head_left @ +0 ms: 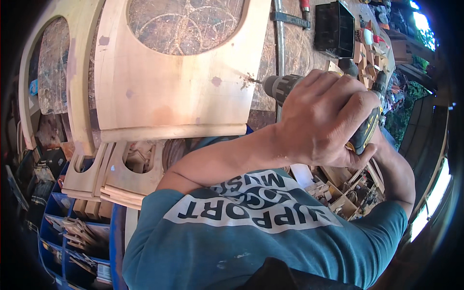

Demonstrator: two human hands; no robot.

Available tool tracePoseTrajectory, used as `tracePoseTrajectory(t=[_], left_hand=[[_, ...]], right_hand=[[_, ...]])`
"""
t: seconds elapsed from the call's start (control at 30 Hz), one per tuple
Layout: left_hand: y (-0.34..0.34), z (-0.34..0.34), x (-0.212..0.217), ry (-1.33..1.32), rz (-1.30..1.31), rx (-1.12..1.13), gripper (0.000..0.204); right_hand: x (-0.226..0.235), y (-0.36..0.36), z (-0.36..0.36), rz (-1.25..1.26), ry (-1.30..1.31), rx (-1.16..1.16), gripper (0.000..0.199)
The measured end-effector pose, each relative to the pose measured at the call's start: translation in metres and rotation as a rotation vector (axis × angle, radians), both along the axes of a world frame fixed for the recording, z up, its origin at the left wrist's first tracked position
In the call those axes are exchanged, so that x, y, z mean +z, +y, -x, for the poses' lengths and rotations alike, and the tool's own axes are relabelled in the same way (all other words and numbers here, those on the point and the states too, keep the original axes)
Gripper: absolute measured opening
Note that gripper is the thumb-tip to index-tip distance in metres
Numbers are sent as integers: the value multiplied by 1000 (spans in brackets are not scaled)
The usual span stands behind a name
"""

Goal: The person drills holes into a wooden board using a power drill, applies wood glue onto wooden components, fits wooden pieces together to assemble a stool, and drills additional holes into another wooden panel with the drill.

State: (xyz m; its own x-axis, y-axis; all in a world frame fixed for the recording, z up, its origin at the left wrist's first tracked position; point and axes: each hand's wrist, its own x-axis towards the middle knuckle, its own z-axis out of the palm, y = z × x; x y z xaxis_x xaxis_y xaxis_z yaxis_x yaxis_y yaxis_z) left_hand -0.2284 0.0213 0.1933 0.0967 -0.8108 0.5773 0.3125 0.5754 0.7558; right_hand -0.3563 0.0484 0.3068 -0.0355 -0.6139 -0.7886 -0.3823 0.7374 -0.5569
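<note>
A pale wooden panel (169,101) with a large rounded cutout lies on the workbench. A cordless drill, grey chuck (280,88) and black-and-yellow body (371,123), points left, and its bit touches the panel's right edge, where there is some sawdust. My left hand (326,116) is wrapped over the top of the drill's body. My right hand (363,155) grips the drill's handle from below and is mostly hidden under the left hand. Both forearms cross in front of my teal shirt.
A second wooden frame (77,72) lies to the panel's left, and smaller cutout pieces (116,176) are stacked below it. A bar clamp (289,18) and a black box (333,29) sit farther back. Blue bins (72,232) at lower left and open compartments (345,193) at right hold wood offcuts.
</note>
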Motion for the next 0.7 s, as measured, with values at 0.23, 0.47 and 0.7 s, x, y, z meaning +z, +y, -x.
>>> tracePoseTrajectory(t=[0.23,0.47,0.7], left_hand=[[0,5,-3,3,29,-2,55],[4,6,-8,9,29,11,56],[6,4,-6,-26,49,31,54]], right_hand=[[1,7,13,23,11,157,38],[-15,12,18,61,4,101,47],[-23,19,32,153,6,252,63]])
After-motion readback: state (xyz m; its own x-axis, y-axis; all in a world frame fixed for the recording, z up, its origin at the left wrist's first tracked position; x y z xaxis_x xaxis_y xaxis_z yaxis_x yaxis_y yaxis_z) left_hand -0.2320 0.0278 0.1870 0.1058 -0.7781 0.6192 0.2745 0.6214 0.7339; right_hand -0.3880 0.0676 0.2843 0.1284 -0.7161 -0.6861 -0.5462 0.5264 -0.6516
